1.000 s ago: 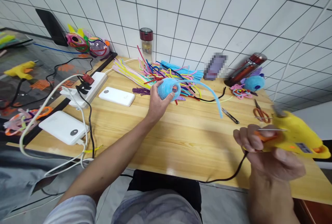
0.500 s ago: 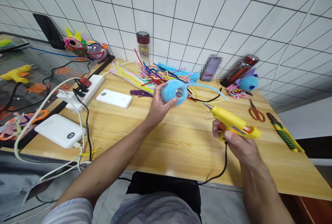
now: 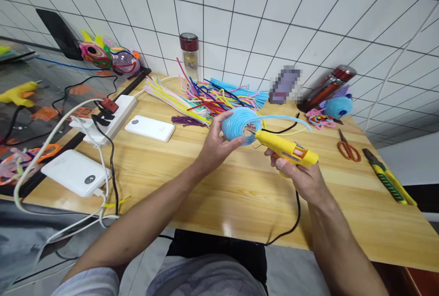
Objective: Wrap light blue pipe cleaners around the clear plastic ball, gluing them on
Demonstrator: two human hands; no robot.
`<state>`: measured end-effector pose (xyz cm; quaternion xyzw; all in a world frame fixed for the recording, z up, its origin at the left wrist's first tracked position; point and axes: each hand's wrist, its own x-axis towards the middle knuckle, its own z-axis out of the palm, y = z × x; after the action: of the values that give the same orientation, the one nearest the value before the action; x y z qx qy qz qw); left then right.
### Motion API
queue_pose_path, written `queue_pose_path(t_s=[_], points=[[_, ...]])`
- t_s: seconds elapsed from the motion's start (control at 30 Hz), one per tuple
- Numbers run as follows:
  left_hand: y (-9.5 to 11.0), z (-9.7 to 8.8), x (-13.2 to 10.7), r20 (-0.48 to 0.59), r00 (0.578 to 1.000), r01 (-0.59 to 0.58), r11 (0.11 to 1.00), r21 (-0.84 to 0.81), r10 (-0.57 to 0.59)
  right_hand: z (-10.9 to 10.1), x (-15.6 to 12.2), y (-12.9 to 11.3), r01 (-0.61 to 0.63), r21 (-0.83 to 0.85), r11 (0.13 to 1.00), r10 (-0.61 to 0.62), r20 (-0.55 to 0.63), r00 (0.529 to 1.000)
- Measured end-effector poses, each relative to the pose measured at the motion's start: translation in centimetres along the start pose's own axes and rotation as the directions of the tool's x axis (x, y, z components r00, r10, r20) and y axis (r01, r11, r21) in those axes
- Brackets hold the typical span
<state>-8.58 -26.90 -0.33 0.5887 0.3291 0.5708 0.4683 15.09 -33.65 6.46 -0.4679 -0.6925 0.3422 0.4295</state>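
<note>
Over the middle of the table (image 3: 212, 204), the blue coil (image 3: 235, 121) looks light, soft and springy, best cupped by its outer wall, where the left hand (image 3: 216, 144) curls around it, while the right hand (image 3: 303, 176) wraps the handle of a rigid yellow glue gun (image 3: 283, 145) pointed at the coil's mouth from four o'clock. Outward from the coil, its loose tail (image 3: 288, 118) juts toward three, somewhat in the way, pipe cleaners (image 3: 206, 101) crowd ten to twelve, and scissors (image 3: 349, 150) lie just past three.

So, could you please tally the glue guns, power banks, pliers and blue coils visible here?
Yellow plastic glue guns: 2
White rectangular power banks: 2
Green-and-yellow-handled pliers: 1 pair
Light-blue wound coil: 1
Total: 6
</note>
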Motion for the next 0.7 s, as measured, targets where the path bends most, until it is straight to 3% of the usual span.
queue_pose_path(t_s=[0.37, 0.7], points=[[0.1, 0.3, -0.4, 0.042, 0.999, -0.024, 0.998, 0.054, 0.021, -0.3, -0.3, 1.2, 0.023, -0.041, 0.999, -0.021, 0.051, 0.998], [0.1, 0.4, -0.4, 0.067, 0.997, 0.033, 0.998, 0.045, -0.036, -0.3, -0.5, 1.2, 0.012, -0.054, 0.998, -0.009, 0.043, 0.999]])
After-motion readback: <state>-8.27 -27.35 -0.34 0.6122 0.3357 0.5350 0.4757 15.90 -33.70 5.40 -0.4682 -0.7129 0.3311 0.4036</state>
